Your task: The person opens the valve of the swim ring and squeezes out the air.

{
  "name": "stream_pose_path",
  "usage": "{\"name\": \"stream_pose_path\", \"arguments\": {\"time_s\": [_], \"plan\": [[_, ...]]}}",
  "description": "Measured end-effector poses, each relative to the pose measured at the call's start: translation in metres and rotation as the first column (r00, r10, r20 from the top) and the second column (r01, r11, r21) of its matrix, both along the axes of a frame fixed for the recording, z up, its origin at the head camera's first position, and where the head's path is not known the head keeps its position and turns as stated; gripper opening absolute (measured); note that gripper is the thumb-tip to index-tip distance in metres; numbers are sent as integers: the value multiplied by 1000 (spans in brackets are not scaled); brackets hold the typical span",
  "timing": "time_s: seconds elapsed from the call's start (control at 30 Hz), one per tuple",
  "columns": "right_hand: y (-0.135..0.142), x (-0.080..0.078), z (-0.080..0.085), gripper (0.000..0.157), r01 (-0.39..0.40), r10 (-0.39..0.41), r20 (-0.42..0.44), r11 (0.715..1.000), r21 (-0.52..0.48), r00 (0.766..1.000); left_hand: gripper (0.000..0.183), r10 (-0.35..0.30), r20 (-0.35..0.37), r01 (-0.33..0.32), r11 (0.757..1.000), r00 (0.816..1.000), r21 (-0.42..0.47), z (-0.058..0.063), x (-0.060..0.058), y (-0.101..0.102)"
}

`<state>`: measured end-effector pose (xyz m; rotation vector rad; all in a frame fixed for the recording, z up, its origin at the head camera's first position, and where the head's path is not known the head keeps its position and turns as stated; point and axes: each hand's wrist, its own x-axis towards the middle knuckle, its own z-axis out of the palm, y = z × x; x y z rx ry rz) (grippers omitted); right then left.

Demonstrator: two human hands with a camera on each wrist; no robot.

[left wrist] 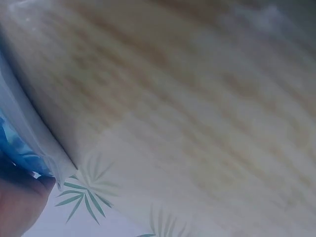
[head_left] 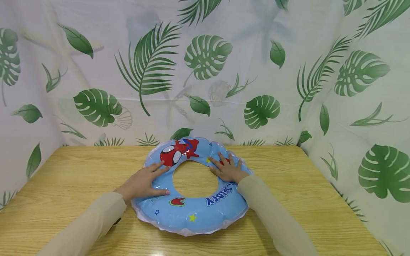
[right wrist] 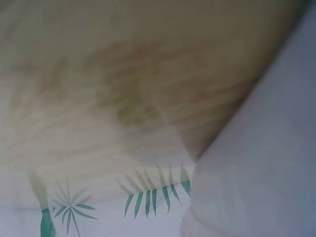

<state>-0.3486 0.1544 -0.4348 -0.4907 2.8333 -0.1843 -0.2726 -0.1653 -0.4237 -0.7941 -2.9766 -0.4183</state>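
Note:
A light blue inflatable swim ring (head_left: 205,215) with a red masked cartoon figure, yellow stars and lettering lies on the wooden table, puffed up with some creases. My left hand (head_left: 144,182) rests on its left side, fingers spread and straight. On the right part of the ring lies my right hand (head_left: 230,170), also flat with fingers spread, covering some of the print. The left wrist view catches the edge of my left hand (left wrist: 22,202) beside the blue of the ring (left wrist: 22,148). In the right wrist view the ring's pale side (right wrist: 266,163) fills the right, and my hand is hidden.
The wooden table (head_left: 80,174) reaches back to a white curtain (head_left: 153,121) printed with green leaves, which also hangs along the left and right sides. A small dark item (head_left: 117,221) shows beside the left sleeve.

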Motion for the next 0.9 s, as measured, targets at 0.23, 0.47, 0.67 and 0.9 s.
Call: {"name": "stream_pose_path", "arguments": {"time_s": [0.23, 0.47, 0.67, 0.9], "plan": [[1, 1, 1, 56, -3, 3, 7, 1000, -5, 1000, 81, -62, 93, 56, 996, 994, 72, 4, -5, -9], [1, 2, 2, 58, -3, 3, 14, 1000, -7, 1000, 71, -116, 63, 109, 989, 991, 101, 6, -5, -28], [1, 2, 3, 56, -5, 5, 4, 1000, -3, 1000, 68, -114, 88, 107, 991, 990, 85, 1, -6, -31], [2, -2, -3, 57, 0, 0, 24, 1000, -1, 1000, 66, -96, 92, 91, 994, 991, 56, -5, -5, -28]]}}
